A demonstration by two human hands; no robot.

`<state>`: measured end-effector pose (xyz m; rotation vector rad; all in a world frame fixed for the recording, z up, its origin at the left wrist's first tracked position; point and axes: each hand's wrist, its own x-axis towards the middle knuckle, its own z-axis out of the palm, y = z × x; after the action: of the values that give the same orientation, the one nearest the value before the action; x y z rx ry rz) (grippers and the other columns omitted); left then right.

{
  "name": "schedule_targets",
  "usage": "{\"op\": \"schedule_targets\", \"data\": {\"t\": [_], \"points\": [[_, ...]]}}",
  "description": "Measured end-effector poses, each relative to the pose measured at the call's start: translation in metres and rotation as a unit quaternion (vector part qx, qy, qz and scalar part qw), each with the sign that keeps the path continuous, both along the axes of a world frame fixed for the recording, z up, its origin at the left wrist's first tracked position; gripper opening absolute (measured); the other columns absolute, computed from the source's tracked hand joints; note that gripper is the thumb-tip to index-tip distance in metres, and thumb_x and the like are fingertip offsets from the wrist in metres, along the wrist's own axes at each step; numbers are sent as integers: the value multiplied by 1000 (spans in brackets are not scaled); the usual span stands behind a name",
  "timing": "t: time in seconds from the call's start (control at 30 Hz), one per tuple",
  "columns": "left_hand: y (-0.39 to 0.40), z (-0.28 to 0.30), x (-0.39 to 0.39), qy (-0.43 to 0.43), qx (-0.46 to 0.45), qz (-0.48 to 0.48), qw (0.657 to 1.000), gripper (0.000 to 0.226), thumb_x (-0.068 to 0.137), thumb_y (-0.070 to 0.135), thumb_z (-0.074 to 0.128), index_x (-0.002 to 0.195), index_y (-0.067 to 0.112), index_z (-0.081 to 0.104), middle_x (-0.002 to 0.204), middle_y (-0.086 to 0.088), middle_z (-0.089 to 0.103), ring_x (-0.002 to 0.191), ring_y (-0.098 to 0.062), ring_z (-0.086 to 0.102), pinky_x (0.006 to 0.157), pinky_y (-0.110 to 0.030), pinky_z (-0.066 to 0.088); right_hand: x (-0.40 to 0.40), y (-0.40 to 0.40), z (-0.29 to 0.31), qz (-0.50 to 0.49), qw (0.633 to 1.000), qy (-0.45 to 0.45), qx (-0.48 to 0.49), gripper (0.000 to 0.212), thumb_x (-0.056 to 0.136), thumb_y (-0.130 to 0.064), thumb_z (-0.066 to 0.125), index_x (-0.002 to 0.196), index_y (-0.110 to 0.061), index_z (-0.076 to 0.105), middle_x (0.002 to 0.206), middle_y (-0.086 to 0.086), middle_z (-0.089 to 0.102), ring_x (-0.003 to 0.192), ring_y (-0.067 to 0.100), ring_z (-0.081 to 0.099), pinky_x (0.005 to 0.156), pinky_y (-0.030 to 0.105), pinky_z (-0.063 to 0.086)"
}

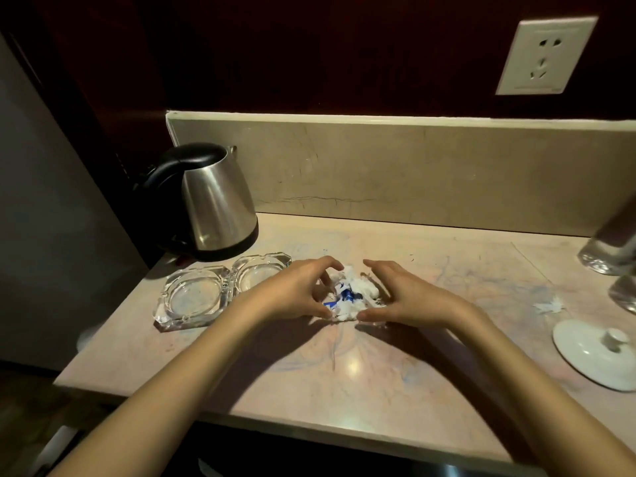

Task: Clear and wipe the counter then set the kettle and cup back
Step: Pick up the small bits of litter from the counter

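Hands, left hand (292, 290) and right hand (409, 297), cup loosely round the paper scraps (351, 296) mid-table (344, 390), gripping nothing, so bits may slip out.

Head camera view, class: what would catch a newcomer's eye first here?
Both hands, left hand and right hand, cup a pile of white and blue paper scraps at the counter's middle. A steel kettle stands back left, with two glass ashtrays before it.

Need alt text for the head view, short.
Two hands, left hand and right hand, cup a pile of paper scraps on a counter. A kettle and two glass ashtrays sit to the left.
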<state>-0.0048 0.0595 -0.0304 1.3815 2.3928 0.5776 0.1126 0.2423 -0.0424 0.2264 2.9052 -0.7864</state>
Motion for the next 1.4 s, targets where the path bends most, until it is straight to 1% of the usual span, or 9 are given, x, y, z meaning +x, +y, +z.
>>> {"op": "schedule_targets", "data": {"t": [0.07, 0.17, 0.37, 0.57, 0.73, 0.87, 1.0, 1.2, 1.4], "points": [[-5, 9, -6, -8, -12, 2, 1000, 83, 69, 29, 84, 137, 29, 36, 127, 3, 50, 80, -1, 54, 78, -16, 45, 11, 15, 12, -3, 999, -3, -36, 101, 74, -43, 77, 151, -21, 17, 155, -2, 23, 139, 11, 28, 106, 14, 22], [-8, 15, -11, 11, -63, -3, 998, 98, 65, 30, 86, 144, 30, 28, 138, 1, 40, 95, -5, 51, 97, -27, 42, 28, 33, 21, -10, 999, -23, -20, 102, 70, -38, 81, 150, -22, 20, 154, -4, 27, 139, 9, 28, 105, 12, 21], [19, 1, -11, 38, -115, -25, 992, 111, 64, 35, 86, 150, 23, 18, 144, -2, 38, 131, -19, 39, 101, -25, 33, 26, 21, 5, -2, 1000, -10, -12, 98, 69, -32, 84, 148, -20, 27, 148, -4, 36, 133, 8, 36, 96, 7, 24], [35, -5, -11, 34, -61, -44, 997, 67, 69, 32, 82, 129, 18, 54, 116, -2, 52, 101, -14, 49, 80, -20, 36, -2, 6, -8, -32, 995, 79, -56, 65, 71, -20, 82, 129, -17, 53, 127, 2, 57, 109, 9, 52, 84, 13, 37], [35, -8, -11, -24, 5, -17, 1000, 39, 76, 17, 74, 113, 15, 63, 90, 7, 57, 73, -4, 51, 60, -13, 37, -10, 2, -10, -63, 988, 81, -113, 51, 70, -17, 82, 116, -21, 61, 109, -2, 63, 92, 7, 60, 79, 15, 45], [36, -11, -13, -76, 25, 2, 997, 32, 77, 18, 73, 108, 17, 65, 93, 4, 65, 79, -7, 58, 68, -17, 43, -6, 1, -4, -43, 977, 46, -204, 47, 70, -16, 84, 110, -20, 60, 90, -8, 66, 75, -2, 60, 73, 13, 48], [39, -13, -15, -112, 36, 6, 993, 26, 76, 20, 75, 100, 22, 66, 96, -2, 69, 85, -14, 63, 76, -27, 50, -14, 0, -9, -90, 980, 64, -164, 40, 73, -36, 80, 106, -19, 65, 95, -1, 69, 87, 15, 64, 83, 35, 52], [36, -6, -20, -179, 8, 0, 984, 56, 69, 21, 84, 117, 24, 54, 115, -2, 61, 90, -13, 60, 90, -31, 49, -16, 0, -5, -112, 960, 53, -252, 18, 87, -9, 66, 104, -4, 64, 79, 5, 63, 65, 10, 60, 63, 24, 52], [33, 1, -18, -261, 81, 33, 961, 34, 75, 10, 79, 104, 14, 63, 91, -7, 63, 72, -15, 64, 67, -25, 57, -13, -3, 5, -135, 906, 30, -400, 17, 89, -5, 62, 103, 5, 61, 84, 14, 58, 69, 13, 61, 64, 23, 57]]}}
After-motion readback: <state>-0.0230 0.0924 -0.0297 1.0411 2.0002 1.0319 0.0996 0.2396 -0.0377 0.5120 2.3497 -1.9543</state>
